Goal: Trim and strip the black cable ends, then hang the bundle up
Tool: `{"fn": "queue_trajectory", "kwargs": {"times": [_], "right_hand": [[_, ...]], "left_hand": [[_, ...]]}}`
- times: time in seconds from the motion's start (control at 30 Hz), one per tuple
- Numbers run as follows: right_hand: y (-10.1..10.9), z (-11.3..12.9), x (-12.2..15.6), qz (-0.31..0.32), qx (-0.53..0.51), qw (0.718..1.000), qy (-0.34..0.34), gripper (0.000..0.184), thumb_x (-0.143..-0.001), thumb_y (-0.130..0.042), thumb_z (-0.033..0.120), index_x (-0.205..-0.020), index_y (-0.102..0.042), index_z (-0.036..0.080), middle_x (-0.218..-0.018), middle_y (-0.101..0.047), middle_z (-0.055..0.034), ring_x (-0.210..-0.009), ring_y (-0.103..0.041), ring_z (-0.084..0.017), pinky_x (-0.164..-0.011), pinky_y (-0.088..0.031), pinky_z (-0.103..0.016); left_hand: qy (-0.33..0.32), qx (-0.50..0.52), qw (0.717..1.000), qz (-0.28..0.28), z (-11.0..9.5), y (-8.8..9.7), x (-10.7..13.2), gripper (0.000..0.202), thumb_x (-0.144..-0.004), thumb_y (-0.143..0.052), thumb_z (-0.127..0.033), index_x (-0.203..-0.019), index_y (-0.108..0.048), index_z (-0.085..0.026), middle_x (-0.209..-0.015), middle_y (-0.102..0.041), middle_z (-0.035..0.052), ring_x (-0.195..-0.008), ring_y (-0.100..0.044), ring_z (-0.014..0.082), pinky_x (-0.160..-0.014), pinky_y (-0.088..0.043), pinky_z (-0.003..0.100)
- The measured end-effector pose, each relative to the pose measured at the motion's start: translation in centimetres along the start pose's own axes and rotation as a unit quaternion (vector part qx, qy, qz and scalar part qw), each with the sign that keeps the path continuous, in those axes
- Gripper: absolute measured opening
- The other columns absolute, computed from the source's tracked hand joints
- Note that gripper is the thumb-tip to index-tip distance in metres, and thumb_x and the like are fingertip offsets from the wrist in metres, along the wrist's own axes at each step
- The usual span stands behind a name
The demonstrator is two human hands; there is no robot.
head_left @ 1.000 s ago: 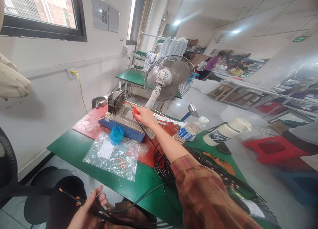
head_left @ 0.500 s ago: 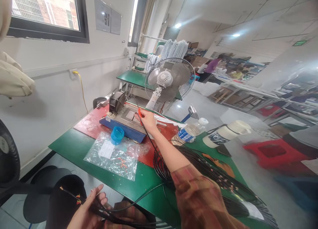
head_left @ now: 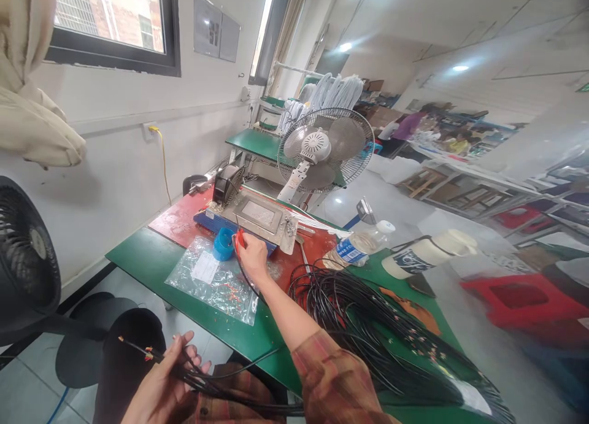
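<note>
My right hand (head_left: 253,255) is closed around a red-handled tool (head_left: 238,238) with a thin dark tip; its exact kind is unclear. A black cable runs down from the same hand. Just left of it, a blue round cup (head_left: 224,245) stands on a clear plastic bag (head_left: 216,289) with a white label and small orange bits. Low at the left, my left hand (head_left: 168,372) is curled around several black cables (head_left: 207,384), fingertips partly apart. Their stripped ends (head_left: 148,352) show orange and yellow wires. Behind my right hand sits a blue-based machine with a metal plate (head_left: 257,214).
A large bundle of black cables (head_left: 368,326) covers the table's right side. Beyond it stand a clear bottle (head_left: 354,251) and a cream flask (head_left: 421,258). A small black fan (head_left: 229,185) and a big standing fan (head_left: 317,148) are at the back; another fan (head_left: 30,252) is left.
My right hand, with the red-handled tool and cable, has come back from above the metal plate to beside the blue cup. My left hand still holds its cables. The view has shifted slightly.
</note>
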State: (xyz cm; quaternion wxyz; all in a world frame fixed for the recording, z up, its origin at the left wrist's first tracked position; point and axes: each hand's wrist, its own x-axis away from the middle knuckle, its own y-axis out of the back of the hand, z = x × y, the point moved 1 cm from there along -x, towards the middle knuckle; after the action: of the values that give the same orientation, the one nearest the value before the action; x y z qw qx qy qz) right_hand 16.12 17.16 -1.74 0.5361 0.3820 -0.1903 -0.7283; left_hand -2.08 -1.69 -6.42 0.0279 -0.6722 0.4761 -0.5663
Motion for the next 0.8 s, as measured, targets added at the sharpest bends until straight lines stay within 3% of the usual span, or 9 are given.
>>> {"fn": "queue_trajectory", "kwargs": {"times": [0.1, 0.2, 0.37, 0.5, 0.57, 0.67, 0.8], "right_hand": [[0.1, -0.2, 0.1, -0.01, -0.024, 1.0, -0.011, 0.029, -0.082, -0.048, 0.035, -0.061, -0.058, 0.017, -0.061, -0.056, -0.0003, -0.057, -0.044, -0.01, -0.054, -0.026, -0.022], [0.7, -0.5, 0.4, -0.01, -0.166, 0.984, -0.065, 0.026, -0.077, -0.055, 0.04, -0.066, -0.06, 0.017, -0.058, -0.053, 0.0011, -0.055, -0.042, -0.01, -0.051, -0.028, -0.021], [2.7, -0.3, 1.9, 0.016, -0.474, 0.858, -0.199, 0.031, -0.066, -0.066, 0.045, -0.072, -0.057, 0.015, -0.051, -0.04, 0.0064, -0.04, -0.03, -0.005, -0.037, -0.02, -0.018], [4.6, 0.0, 3.6, 0.036, -0.589, 0.771, -0.24, 0.033, -0.064, -0.07, 0.041, -0.08, -0.058, 0.015, -0.05, -0.039, 0.0079, -0.037, -0.027, -0.003, -0.031, -0.015, -0.015], [5.4, -0.1, 4.1, 0.039, -0.619, 0.743, -0.252, 0.034, -0.062, -0.072, 0.04, -0.08, -0.058, 0.015, -0.048, -0.038, 0.0086, -0.037, -0.027, -0.003, -0.03, -0.014, -0.014], [7.3, -1.5, 4.5, -0.007, -0.602, 0.753, -0.265, 0.035, -0.059, -0.073, 0.04, -0.077, -0.056, 0.016, -0.047, -0.036, 0.0092, -0.036, -0.026, -0.003, -0.03, -0.014, -0.014], [12.3, -6.6, 6.1, -0.212, -0.442, 0.826, -0.279, 0.036, -0.056, -0.07, 0.043, -0.072, -0.05, 0.018, -0.051, -0.038, 0.0078, -0.04, -0.031, -0.005, -0.036, -0.022, -0.017]], "left_hand": [[-0.015, -0.004, 1.0, 0.01, 0.0, -0.1, 0.3, 0.014, -0.077, -0.063, -0.017, -0.09, -0.065, -0.012, -0.064, -0.051, -0.0003, -0.056, -0.053, 0.0114, -0.08, -0.053, 0.046], [-0.029, -0.017, 0.999, 0.031, -0.1, -0.4, 0.7, 0.017, -0.077, -0.062, -0.015, -0.093, -0.067, -0.012, -0.059, -0.044, -0.0034, -0.052, -0.047, 0.0087, -0.084, -0.052, 0.044], [-0.053, -0.038, 0.995, 0.08, 0.1, -0.1, 0.4, 0.031, -0.073, -0.066, -0.018, -0.104, -0.068, -0.013, -0.064, -0.048, -0.0013, -0.06, -0.051, 0.0109, -0.091, -0.047, 0.04], [-0.055, -0.059, 0.99, 0.114, 0.2, 0.1, -0.3, 0.045, -0.069, -0.069, -0.021, -0.113, -0.065, -0.016, -0.067, -0.05, -0.0013, -0.061, -0.051, 0.0112, -0.094, -0.043, 0.039], [-0.063, -0.081, 0.987, 0.127, 0.0, -0.3, -0.3, 0.045, -0.069, -0.069, -0.023, -0.114, -0.064, -0.017, -0.067, -0.05, -0.0016, -0.06, -0.051, 0.0109, -0.095, -0.042, 0.04], [-0.078, -0.113, 0.983, 0.121, -0.7, -1.6, 0.4, 0.042, -0.07, -0.07, -0.022, -0.11, -0.065, -0.015, -0.068, -0.051, -0.0014, -0.061, -0.05, 0.0101, -0.089, -0.045, 0.037], [-0.098, -0.136, 0.982, 0.083, -1.3, -3.6, 1.4, 0.041, -0.066, -0.074, -0.019, -0.106, -0.065, -0.013, -0.068, -0.053, -0.0009, -0.057, -0.048, 0.0083, -0.063, -0.048, 0.026]]}}
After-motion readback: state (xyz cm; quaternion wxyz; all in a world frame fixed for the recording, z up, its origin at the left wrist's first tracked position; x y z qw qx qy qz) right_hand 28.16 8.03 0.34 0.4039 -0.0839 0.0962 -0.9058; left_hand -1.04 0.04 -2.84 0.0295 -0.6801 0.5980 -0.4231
